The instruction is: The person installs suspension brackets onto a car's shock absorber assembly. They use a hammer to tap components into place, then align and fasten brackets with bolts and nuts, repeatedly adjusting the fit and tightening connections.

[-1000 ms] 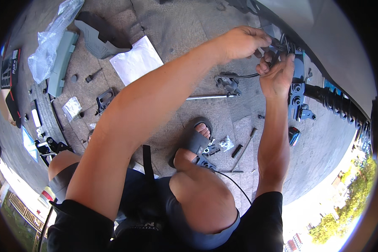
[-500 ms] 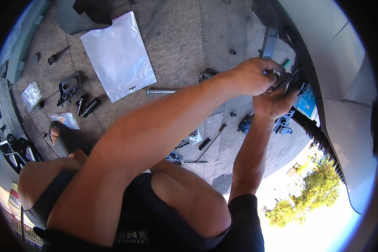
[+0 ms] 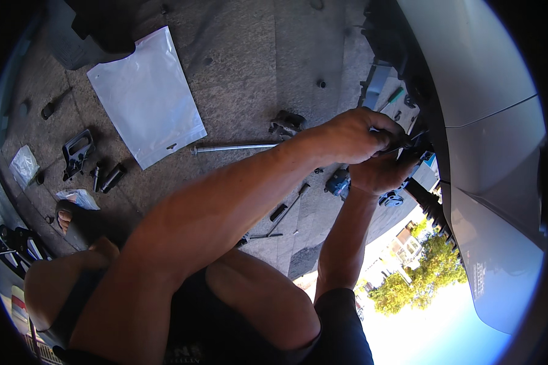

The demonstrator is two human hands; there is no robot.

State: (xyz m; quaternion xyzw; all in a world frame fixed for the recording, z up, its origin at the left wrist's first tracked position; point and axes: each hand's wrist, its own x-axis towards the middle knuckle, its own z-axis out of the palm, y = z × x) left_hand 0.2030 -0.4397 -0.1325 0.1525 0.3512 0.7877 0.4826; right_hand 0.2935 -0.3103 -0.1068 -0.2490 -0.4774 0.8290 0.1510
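Note:
My left hand (image 3: 362, 135) reaches across to the edge of a vehicle's wheel opening. Its fingers are closed on a small black part (image 3: 398, 137), whose shape is mostly hidden. Right beneath it, my right hand (image 3: 377, 173) is closed, palm up, with its thumb out toward the wheel opening. Whatever its fingers hold is covered by the left hand. Dark trim (image 3: 417, 73) lines the silver body panel (image 3: 469, 85) just beyond both hands. A green-handled tool (image 3: 396, 95) lies close past the left hand.
On the paving lie a clear zip bag (image 3: 149, 100), a long metal bar (image 3: 237, 147), black sockets (image 3: 112, 177), a black bracket (image 3: 78, 155) and a blue power tool (image 3: 338, 182). A ribbed black part (image 3: 429, 204) hangs beside the right hand. A scissor jack (image 3: 12, 246) stands far left.
My view has shifted, so the floor things sit farther left. Both hands stay together at the wheel opening, and the left hand now covers more of the right one's fingers.

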